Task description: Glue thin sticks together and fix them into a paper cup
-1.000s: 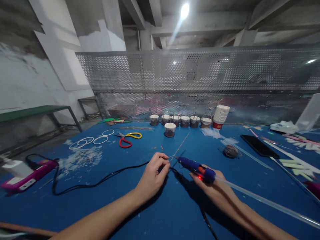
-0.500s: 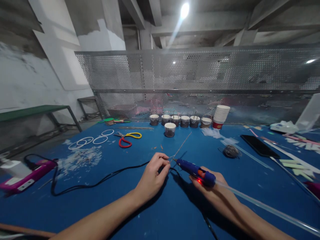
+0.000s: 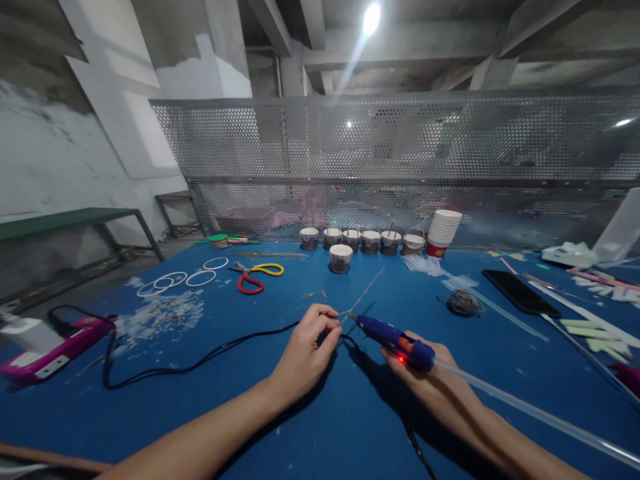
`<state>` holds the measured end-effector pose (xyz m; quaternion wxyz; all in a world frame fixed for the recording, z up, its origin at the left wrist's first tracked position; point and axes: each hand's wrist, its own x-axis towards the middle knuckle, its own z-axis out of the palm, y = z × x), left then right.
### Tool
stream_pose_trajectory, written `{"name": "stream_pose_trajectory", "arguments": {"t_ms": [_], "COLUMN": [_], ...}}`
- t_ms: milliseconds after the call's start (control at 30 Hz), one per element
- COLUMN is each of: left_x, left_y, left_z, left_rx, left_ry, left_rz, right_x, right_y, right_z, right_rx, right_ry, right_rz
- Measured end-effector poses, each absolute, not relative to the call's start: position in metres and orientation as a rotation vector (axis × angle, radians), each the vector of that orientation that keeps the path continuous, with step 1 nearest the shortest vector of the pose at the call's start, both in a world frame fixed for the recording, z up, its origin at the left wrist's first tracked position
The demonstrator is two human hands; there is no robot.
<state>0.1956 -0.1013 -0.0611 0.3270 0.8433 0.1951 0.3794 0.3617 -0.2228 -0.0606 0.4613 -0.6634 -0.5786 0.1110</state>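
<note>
Glue gun (image 3: 397,343) just right of centre, lower half of frame, nozzle toward upper left. Right hand (image 3: 437,377): forearm in from lower right, grip wrapped round gun from below. Left hand (image 3: 310,343): forearm in from lower left, fingers bent, grip pinched on thin strand (image 3: 368,287). Strand slants from left fingertips toward upper right; gun nozzle just beside it, contact unclear. Glue stick (image 3: 535,405) trails from gun's rear.

- Your blue glue gun (image 3: 391,340) sat tilted in your right hand (image 3: 443,381), red light (image 3: 401,359) glowing, a clear glue stick (image 3: 530,402) jutting from its rear.
- Your thin strand (image 3: 369,288) slanted away from your left hand (image 3: 311,341), just beside the nozzle (image 3: 353,317).
</note>
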Motion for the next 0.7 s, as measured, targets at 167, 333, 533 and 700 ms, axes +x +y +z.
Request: {"name": "stream_pose_trajectory", "arguments": {"t_ms": [167,333,533,700], "left_x": [0.1956,0.1956,0.1955,0.1952], "left_y": [-0.1013,-0.1013,-0.1004,-0.1004], "left_z": [-0.0607,-0.06,-0.0615,-0.0614], "left_rx": [2.221,2.232,2.259,2.277], "left_ry": [0.51,0.507,0.484,0.472], "left_rz": [0.992,1.009,1.023,1.036], "right_x": [0.3608,0.356,0.3563,0.3564], "right_y": [-0.225,-0.2268,-0.2287,-0.2291], "right_z": [-0.0614,-0.0576,-0.0561,-0.0563], "right_rx": [-1.63,-1.626,-1.601,-1.589], "right_ry": [-1.454,-1.493,-1.54,-1.504], "right_rz": [0.319,0.325,0.288,0.315]}}
